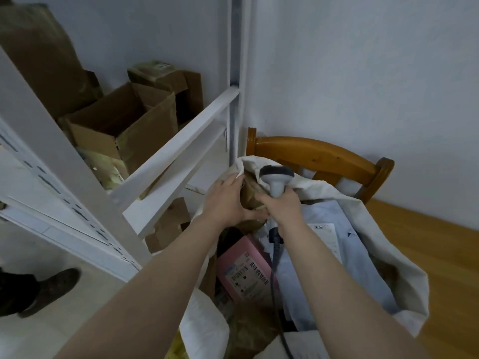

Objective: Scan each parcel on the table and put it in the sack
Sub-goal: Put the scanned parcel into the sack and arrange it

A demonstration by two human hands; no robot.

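Pale walls are meeting in a corner where white metal shelving (178, 149) is standing on the left, with an open cardboard box (116, 123) and other cartons sitting behind its rails. A wooden chair (324, 154) is backing against the wall, and a wooden table (453, 268) is running along the right edge.

A white sack (388, 244) is gaping open in front of the chair, its rim sagging toward the table. Inside it, a pink parcel (243, 270) with barcode labels is lying low on the left, and a pale blue parcel (337, 268) is lying beside it under the right forearm.

The left hand (225, 200) is gripping a brown parcel (250, 195) at the far mouth of the sack, fingers curling over its top and the thumb wrapping below. The right hand (282, 206) is closing round the handle of a grey barcode scanner (276, 177), its head rising just beside the brown parcel. The scanner's dark cable (273, 275) is trailing down over the sack's contents. A dark shoe (51, 286) is showing on the floor at lower left.
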